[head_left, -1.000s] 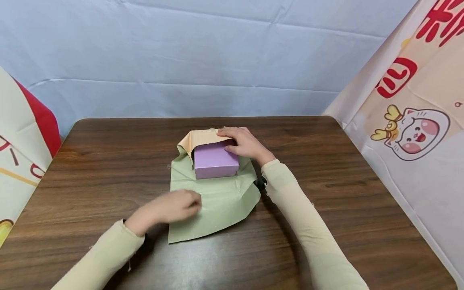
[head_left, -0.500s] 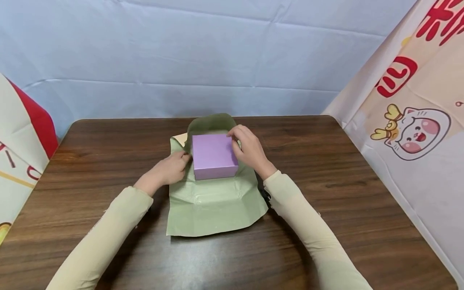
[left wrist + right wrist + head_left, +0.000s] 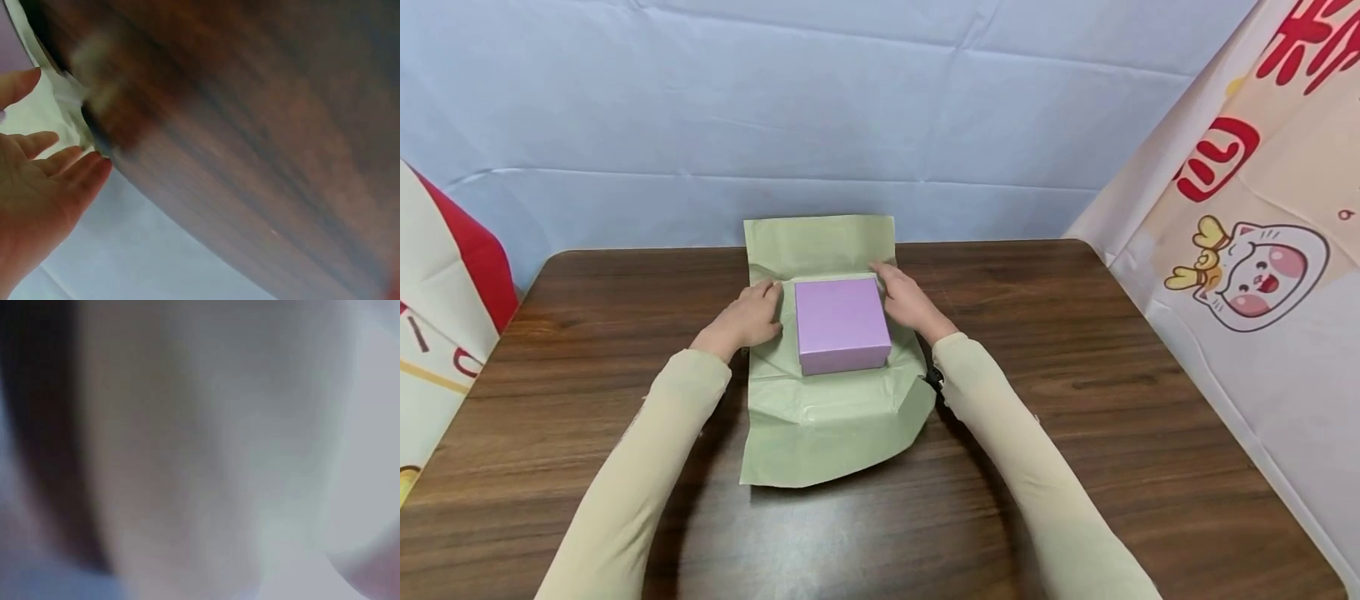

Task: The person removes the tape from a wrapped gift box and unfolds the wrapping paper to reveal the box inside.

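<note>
A purple square lidded box (image 3: 842, 315) sits on a creased sheet of green wrapping paper (image 3: 831, 450) in the head view. My left hand (image 3: 749, 318) rests on the paper's left margin, beside the box and apart from it. In the left wrist view the fingers of that hand (image 3: 44, 181) are loosely extended, with nothing gripped. On the other side, my right hand (image 3: 913, 303) lies along the box's right side, fingers stretched toward its far right corner. The right wrist view is a blur of pale sleeve or paper, and that hand does not show there.
The brown wooden table (image 3: 625, 333) extends around the paper on all sides. A pale blue cloth backdrop (image 3: 820, 100) hangs behind its far edge. Printed cloths hang at both sides, the right one (image 3: 1262, 275) bearing a cartoon face and red lettering.
The paper's far flap, folded over the box earlier, has swung up and back, uncovering the lid. My left hand has moved up from the near paper to the box's left; my right hand has come off the flap.
</note>
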The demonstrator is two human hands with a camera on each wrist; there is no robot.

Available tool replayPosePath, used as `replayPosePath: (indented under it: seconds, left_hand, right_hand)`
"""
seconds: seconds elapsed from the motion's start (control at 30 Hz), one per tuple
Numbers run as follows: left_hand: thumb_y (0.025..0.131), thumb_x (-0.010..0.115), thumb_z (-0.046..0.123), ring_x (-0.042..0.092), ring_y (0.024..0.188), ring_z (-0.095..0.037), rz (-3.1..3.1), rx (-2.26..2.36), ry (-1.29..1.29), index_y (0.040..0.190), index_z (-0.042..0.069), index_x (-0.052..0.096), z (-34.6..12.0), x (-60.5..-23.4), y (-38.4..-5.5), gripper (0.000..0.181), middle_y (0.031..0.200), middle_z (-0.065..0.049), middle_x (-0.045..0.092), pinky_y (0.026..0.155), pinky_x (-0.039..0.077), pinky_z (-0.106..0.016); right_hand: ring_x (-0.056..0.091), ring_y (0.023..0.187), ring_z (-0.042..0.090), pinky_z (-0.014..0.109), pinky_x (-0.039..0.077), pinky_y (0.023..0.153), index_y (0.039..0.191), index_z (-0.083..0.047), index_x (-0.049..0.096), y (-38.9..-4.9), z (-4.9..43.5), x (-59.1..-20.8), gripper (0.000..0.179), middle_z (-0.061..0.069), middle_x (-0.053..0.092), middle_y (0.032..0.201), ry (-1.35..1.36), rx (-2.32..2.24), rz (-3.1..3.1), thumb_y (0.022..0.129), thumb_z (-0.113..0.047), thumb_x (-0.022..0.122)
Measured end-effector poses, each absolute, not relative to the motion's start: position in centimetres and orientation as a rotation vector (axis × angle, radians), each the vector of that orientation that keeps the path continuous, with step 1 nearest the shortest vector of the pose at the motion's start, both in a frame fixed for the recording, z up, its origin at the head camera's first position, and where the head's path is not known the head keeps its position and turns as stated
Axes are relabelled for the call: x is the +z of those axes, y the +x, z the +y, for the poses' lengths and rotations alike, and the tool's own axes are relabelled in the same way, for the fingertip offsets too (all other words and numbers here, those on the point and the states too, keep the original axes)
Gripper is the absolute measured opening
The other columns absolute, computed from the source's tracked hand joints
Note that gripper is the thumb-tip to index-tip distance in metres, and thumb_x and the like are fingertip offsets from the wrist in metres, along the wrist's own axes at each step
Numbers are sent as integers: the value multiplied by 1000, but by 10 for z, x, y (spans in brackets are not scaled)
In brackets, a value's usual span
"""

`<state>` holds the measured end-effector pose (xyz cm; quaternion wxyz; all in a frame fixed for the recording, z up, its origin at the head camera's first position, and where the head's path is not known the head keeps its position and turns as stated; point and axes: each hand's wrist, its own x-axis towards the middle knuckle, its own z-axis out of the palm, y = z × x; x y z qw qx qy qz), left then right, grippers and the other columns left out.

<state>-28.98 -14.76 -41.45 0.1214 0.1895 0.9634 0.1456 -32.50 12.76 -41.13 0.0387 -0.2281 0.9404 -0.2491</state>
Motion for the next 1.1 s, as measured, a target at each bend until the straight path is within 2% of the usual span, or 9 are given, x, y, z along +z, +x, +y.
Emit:
replayPosePath:
  seconds: [0.13, 0.27, 0.4, 0.53, 0.67, 0.87, 1.0, 1.1]
  left_hand:
    - [96, 50, 20, 9, 138, -45, 2803, 379, 503, 148, -7, 15, -151, -416, -294, 68, 153, -28, 7, 108, 17, -59]
    - [97, 47, 26, 6, 140, -44, 2766, 352, 472, 149, -4, 17, -156, -417, -298, 67, 154, -26, 5, 109, 12, -59]
    - [95, 49, 39, 2, 141, -42, 2732, 350, 461, 151, 0, 14, -159, -418, -297, 76, 155, -24, 3, 109, 3, -60]
    - [86, 57, 57, -5, 141, -41, 2708, 322, 457, 152, 2, 9, -157, -416, -294, 98, 155, -23, -2, 107, -5, -62]
    - [77, 61, 66, -11, 140, -41, 2679, 272, 462, 152, 4, 3, -157, -414, -291, 114, 155, -21, -8, 105, -9, -64]
    - [69, 65, 71, -16, 139, -41, 2652, 230, 472, 152, 7, -3, -162, -416, -287, 125, 155, -17, -14, 104, -11, -65]
    - [67, 66, 74, -16, 139, -41, 2675, 224, 499, 152, 6, -3, -164, -418, -287, 128, 155, -19, -13, 104, -11, -64]
    - [70, 62, 74, -16, 139, -41, 2719, 171, 548, 151, 3, -2, -163, -418, -283, 126, 154, -22, -12, 105, -10, -64]
  right_hand:
    - [17, 142, 28, 39, 16, 114, 148, -2, 28, -333, 127, -411, 54, 16, 22, 154, -641, -588, 2776, 95, -2, 42]
    - [11, 142, 33, 48, 14, 113, 149, -8, 29, -337, 126, -407, 59, 16, 15, 156, -616, -402, 2706, 96, -25, 51]
    - [12, 139, 36, 52, 16, 110, 151, -12, 25, -337, 128, -401, 69, 14, 14, 156, -574, -254, 2677, 93, -39, 52]
    - [12, 139, 34, 50, 16, 110, 152, -12, 20, -338, 132, -398, 77, 13, 15, 155, -554, -155, 2650, 90, -41, 56]
    - [6, 141, 34, 52, 11, 111, 153, -13, 14, -336, 135, -396, 86, 10, 6, 158, -568, -116, 2590, 87, -37, 62]
    - [-8, 143, 33, 56, 1, 111, 153, -14, 1, -333, 139, -394, 105, 7, -10, 158, -610, -41, 2472, 81, -42, 71]
    - [-9, 142, 33, 57, 0, 111, 153, -17, 0, -332, 140, -395, 109, 6, -11, 158, -617, -4, 2483, 78, -48, 73]
    - [-9, 142, 34, 57, -2, 110, 153, -16, 2, -325, 140, -392, 110, 9, -8, 158, -628, 34, 2529, 77, -49, 73]
